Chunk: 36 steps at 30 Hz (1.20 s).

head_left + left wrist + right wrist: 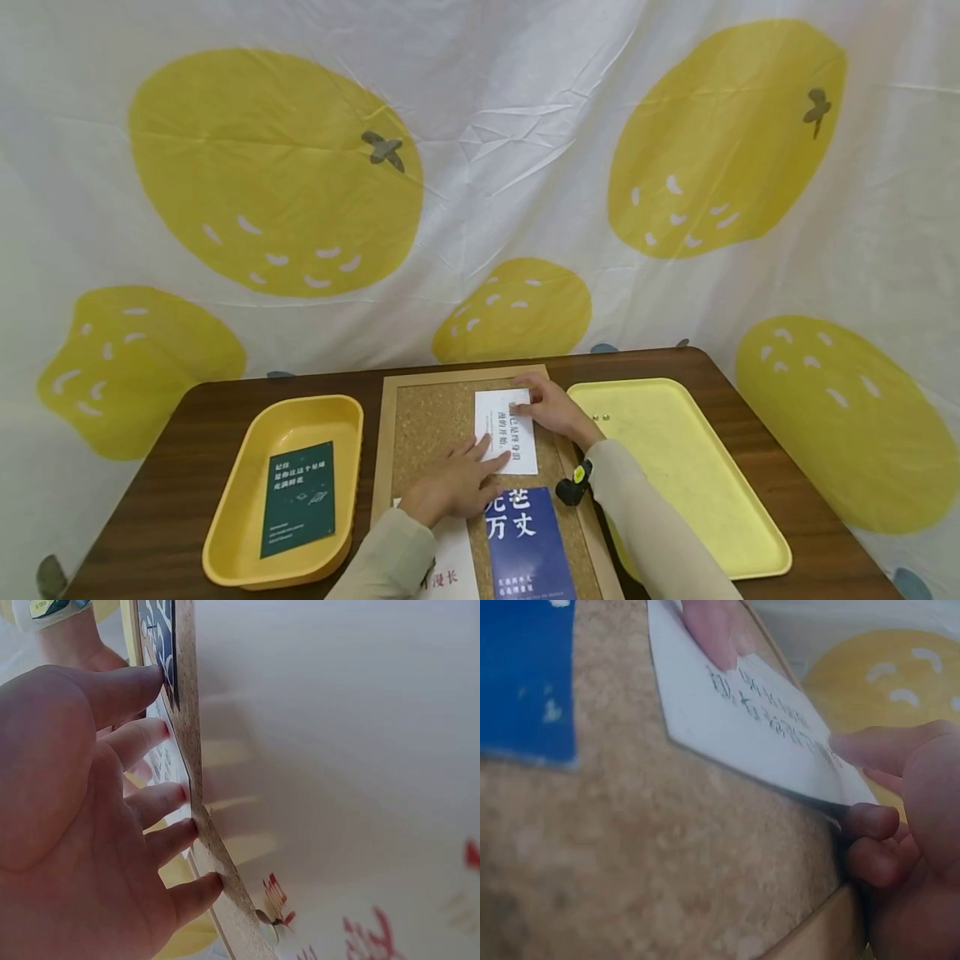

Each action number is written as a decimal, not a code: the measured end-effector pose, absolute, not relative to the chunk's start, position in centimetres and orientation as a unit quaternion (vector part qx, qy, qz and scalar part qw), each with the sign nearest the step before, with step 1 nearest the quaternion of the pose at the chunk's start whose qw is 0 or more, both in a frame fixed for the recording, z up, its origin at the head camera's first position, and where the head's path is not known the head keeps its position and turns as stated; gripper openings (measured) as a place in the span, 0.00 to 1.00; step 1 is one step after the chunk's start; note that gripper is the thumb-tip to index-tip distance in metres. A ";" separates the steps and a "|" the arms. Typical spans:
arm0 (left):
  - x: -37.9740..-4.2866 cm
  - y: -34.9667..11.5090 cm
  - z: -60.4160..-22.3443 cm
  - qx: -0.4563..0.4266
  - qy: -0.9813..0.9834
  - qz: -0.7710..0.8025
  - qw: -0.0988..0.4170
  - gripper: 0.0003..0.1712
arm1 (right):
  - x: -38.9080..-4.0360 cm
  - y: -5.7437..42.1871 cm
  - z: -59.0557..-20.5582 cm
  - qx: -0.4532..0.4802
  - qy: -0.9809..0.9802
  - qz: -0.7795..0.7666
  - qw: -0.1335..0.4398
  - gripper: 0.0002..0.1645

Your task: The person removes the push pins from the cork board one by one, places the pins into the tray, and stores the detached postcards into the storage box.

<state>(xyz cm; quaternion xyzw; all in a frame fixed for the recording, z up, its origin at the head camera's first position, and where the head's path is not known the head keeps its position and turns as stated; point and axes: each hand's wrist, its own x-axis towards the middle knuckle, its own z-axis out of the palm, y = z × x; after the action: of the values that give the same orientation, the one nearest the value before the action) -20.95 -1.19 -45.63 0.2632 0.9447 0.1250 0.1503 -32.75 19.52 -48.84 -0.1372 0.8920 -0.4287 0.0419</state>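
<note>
A white card (528, 457) with dark printed characters lies on the upper part of a wood-framed cork board (427, 425). My right hand (553, 407) pinches its right edge near the far corner, thumb (855, 746) on the printed face and fingers curled at the edge. With spread, fairly straight fingers, my left hand (453, 485) touches the card's near left part. Below it are a blue card (525, 550) with white characters and a white card (453, 554) with red characters, partly covered by the left hand and sleeve.
Left of the board, an orange-yellow basin (225, 533) holds a dark green card (298, 500). A pale yellow tray (690, 483) stands on the right, two small shiny round pieces (601, 417) near its left edge. Behind the brown table (165, 483) hangs a lemon-print curtain (510, 167).
</note>
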 end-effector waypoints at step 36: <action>-20.9 -1.1 -45.7 0.253 0.948 0.132 0.141 0.30 | -32.5 19.5 -49.4 -0.151 0.882 -0.444 0.051 0.19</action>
<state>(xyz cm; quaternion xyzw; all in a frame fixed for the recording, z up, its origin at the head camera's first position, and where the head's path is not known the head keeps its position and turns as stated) -20.86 -1.09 -45.74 0.2535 0.9480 0.1316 0.1406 -32.45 19.47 -49.38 -0.1514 0.8817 -0.4439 0.0514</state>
